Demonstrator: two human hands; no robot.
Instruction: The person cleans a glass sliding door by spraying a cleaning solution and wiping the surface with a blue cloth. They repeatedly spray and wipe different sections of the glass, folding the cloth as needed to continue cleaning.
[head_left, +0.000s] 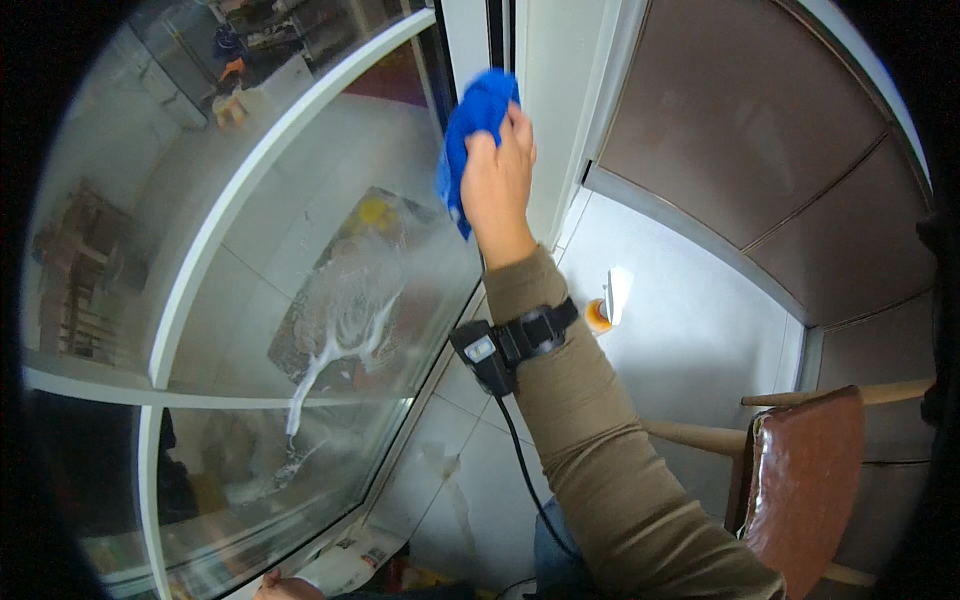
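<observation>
My right hand (499, 184) grips a bunched blue cloth (480, 124) against the white frame (469, 37) at the edge of a glass door, at the upper middle of the view. White foam (334, 352) streaks down the glass pane (247, 315) to the left of that hand, with a hazy smear nearer the cloth. At the bottom edge, part of my left hand (289, 587) shows beside the lower door frame. The picture cuts it off, and whether it holds anything cannot be seen.
A bottle with orange contents (598, 316) stands on the tiled floor (675, 300). To the right are a brown-padded wooden chair (806, 487) and brown panels (742, 97). Below the glass lies a white package (356, 559). A black cable (517, 442) hangs from the wrist device (487, 352).
</observation>
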